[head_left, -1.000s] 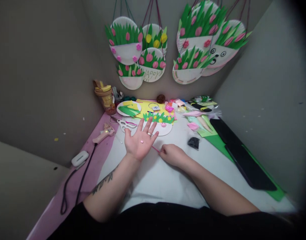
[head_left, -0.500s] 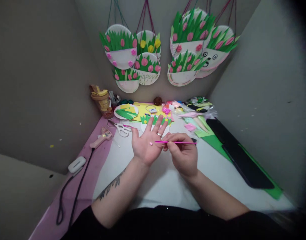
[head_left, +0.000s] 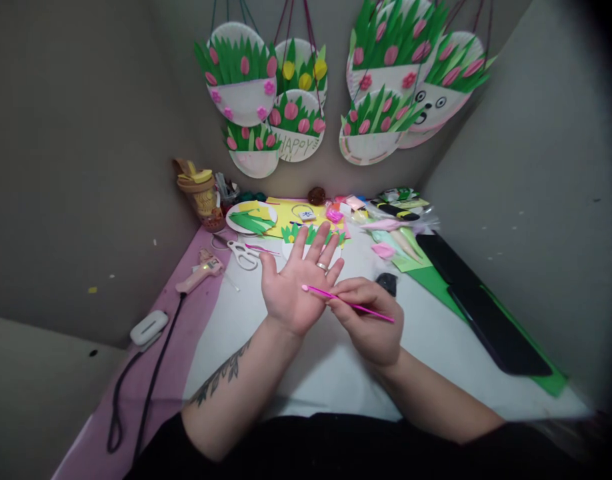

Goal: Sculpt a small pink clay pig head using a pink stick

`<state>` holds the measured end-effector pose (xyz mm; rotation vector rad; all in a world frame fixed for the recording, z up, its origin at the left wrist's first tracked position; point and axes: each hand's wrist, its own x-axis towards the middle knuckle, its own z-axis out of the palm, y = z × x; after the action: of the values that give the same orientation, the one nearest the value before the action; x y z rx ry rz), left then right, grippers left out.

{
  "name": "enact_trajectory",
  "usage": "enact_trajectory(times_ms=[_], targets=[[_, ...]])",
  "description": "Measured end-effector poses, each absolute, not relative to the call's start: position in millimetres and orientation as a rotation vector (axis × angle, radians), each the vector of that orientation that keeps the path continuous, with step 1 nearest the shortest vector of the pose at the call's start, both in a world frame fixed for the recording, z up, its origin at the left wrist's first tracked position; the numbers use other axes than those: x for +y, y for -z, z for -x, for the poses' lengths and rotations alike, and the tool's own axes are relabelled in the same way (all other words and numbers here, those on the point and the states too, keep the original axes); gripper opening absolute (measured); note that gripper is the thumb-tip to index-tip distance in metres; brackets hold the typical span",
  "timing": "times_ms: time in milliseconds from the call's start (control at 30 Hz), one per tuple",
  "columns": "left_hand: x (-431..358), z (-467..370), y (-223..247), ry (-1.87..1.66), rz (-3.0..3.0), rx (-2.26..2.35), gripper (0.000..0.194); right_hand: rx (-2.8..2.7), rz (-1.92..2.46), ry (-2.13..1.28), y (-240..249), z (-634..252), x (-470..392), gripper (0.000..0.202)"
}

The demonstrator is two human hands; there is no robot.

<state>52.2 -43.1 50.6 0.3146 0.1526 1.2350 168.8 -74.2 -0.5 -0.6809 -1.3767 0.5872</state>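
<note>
Head view: the pink stick (head_left: 371, 312), pinched in the right hand's (head_left: 379, 333) fingertips, has swung from level to point toward ten o'clock, its tip apparently now meeting the small pink piece (head_left: 305, 288) on the spread-fingered left hand's (head_left: 292, 303) palm, suggesting contact.

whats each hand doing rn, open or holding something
Left hand: open, palm up, a small pink piece on it.
Right hand: closed on a thin pink stick, its tip at the piece.
</note>
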Motion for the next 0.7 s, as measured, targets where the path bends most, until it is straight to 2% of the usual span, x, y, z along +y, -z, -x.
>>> enact_trajectory(times_ms=[333,533,700], targets=[[-44.0,-48.9,-54.1,-1.271,-0.269,0.156,0.078,-1.311,0.748,-0.530,10.9,-165.2,-74.8,0.013],[-41.2,-45.7,-52.4,-1.308,-0.278,0.170,0.077,-1.083,0.696,-0.901,11.1,-155.6,-68.7,0.012],[-40.3,-44.1,-51.7,-1.301,-0.218,0.130,0.076,-1.007,0.674,-0.968,7.5,-155.9,-67.4,0.012]])
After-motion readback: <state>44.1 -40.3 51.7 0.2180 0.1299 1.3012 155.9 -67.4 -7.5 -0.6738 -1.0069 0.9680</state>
